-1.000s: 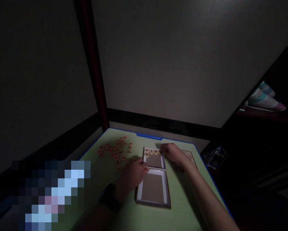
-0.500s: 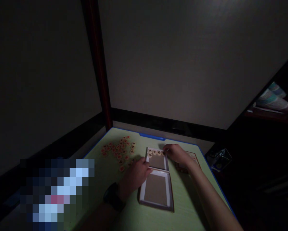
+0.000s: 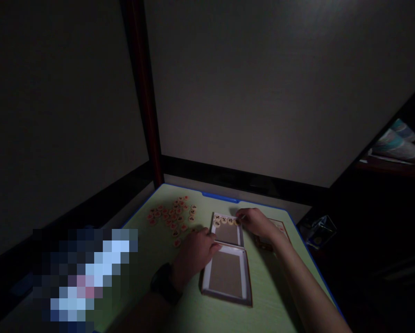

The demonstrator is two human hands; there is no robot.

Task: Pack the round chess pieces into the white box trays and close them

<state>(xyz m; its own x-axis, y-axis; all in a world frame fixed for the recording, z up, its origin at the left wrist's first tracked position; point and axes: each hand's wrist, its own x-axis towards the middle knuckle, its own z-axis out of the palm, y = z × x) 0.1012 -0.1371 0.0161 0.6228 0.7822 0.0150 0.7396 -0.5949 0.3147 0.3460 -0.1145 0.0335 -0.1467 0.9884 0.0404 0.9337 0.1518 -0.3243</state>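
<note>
An opened two-part cardboard box [image 3: 247,277] lies flat on the table, its halves joined across the middle. My left hand [image 3: 195,249], with a dark watch at the wrist, curls its fingers over the box's left side near that join. In the far half several round Chinese chess pieces [image 3: 224,220] sit in a row along the back wall, with one more below the row's left end. My right hand [image 3: 254,219] reaches over the far right corner, its fingertips closed at the rightmost chess piece [image 3: 237,222]; its thumb is hard to make out.
Loose chess pieces [image 3: 173,213], mostly red-marked, are scattered on the green table [image 3: 141,259] left of the box. A reddish-brown printed item [image 3: 265,244] lies partly under my right forearm. Beyond the table's right edge is a shiny package [image 3: 320,231]. Walls stand behind and left.
The view has shifted slightly. My right fingers have drawn a little off the rightmost piece, which shows more fully now. My left hand stays at the box's side.
</note>
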